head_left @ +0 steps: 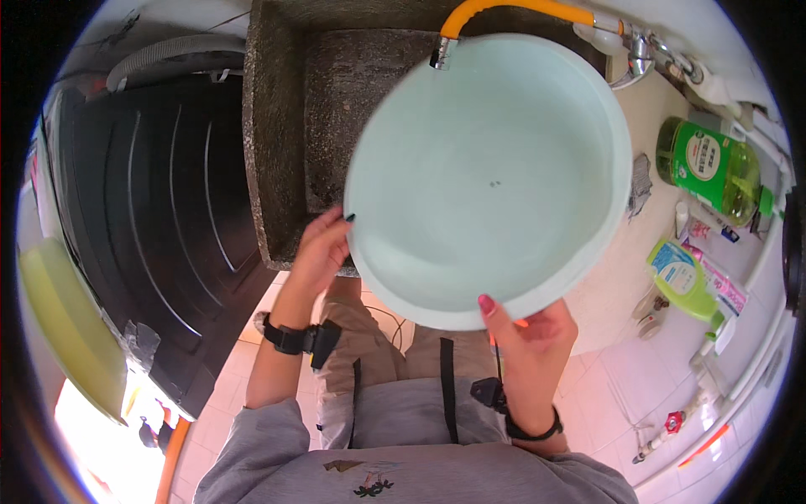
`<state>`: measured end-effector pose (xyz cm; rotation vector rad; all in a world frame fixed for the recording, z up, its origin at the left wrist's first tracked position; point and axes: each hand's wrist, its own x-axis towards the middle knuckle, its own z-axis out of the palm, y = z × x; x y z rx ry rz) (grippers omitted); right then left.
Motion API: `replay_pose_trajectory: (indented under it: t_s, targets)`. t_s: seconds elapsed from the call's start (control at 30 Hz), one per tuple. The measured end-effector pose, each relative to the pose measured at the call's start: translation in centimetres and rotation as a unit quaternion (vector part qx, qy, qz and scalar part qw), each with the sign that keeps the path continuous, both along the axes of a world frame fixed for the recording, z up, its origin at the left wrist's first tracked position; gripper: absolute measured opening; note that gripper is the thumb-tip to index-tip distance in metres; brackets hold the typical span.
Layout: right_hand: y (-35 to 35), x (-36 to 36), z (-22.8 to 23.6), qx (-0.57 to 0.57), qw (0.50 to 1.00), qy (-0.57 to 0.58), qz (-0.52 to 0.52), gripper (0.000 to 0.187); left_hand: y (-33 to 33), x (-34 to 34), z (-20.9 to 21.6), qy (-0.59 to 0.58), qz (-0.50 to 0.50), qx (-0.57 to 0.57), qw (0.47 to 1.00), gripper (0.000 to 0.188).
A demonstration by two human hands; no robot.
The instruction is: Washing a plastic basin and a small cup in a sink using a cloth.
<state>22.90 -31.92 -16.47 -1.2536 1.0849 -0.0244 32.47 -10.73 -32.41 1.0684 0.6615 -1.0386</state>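
A large pale mint-green basin (483,202) is tilted over the right part of the dark stone sink (277,151), its inside facing me. My left hand (321,248) grips the basin's left rim, the thumb on the inside edge. At the near right rim my right hand (533,332) holds it too, with the thumb over the edge and the other fingers beneath. The end of an orange hose (525,7) hangs at the basin's far rim. A few tiny dark specks show on the basin's bottom.
The hose runs from a metal faucet (642,55) at the far right. On the right ledge stand a large green bottle (709,168), a lime-green bottle (684,273) and a pink-and-white tube (722,281). A ribbed black panel (159,210) and a yellow-green basin (71,328) are at the left.
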Motion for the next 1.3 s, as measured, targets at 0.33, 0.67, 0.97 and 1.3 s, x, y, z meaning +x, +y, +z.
replay_pose_trajectory:
  t_s: [0.33, 0.67, 0.97, 1.3]
  targets:
    - [2.1, 1.4, 3.3, -0.172, 0.959, -0.079, 0.213, 0.012, -2.2, -1.5, 1.8, 0.048, -0.041, 0.001, 0.998, 0.077]
    - [-7.8, 0.6, 5.9, -0.008, 0.988, -0.023, 0.151, 0.03, 5.0, 4.2, 12.9, -0.119, -0.093, 0.192, 0.97, 0.075]
    - [-18.2, 3.2, -3.5, 0.089, 0.992, -0.081, 0.046, 0.045, 5.0, 3.6, 18.6, -0.381, -0.082, 0.354, 0.85, 0.078]
    - [-4.3, -0.1, -8.8, 0.387, 0.91, -0.12, 0.084, 0.042, -0.1, -0.1, 20.1, -0.477, -0.046, 0.443, 0.757, 0.078]
